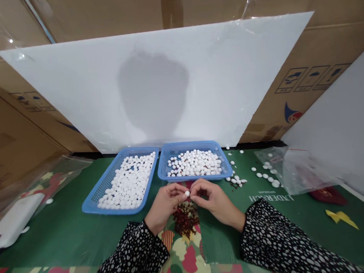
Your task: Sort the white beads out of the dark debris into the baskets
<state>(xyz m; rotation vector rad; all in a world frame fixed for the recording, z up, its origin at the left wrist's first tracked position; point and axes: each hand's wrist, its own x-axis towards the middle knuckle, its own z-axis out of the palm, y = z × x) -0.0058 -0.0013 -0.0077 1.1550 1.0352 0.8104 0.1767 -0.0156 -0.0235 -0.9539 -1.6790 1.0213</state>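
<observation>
My left hand (165, 203) pinches a small white ball (187, 193) between thumb and fingertips. Close on its right, the thumb and index finger of my right hand (214, 201) are pinched together beside the ball. What they hold, if anything, is too small to make out. Below my fingertips lies a heap of dark red, dried-looking bits (185, 222). Just beyond my hands stands a blue basket (197, 178) with many white balls and a few reddish bits in it. A second blue basket (112, 211), to the left, holds many more white balls.
Loose white balls (237, 180) are scattered right of the baskets. Farther right lie a clear plastic bag (306, 171) and a yellow scrap (342, 217). At the left are a white device (18, 220) and another clear bag (69, 171). A white board (215, 80) leans behind.
</observation>
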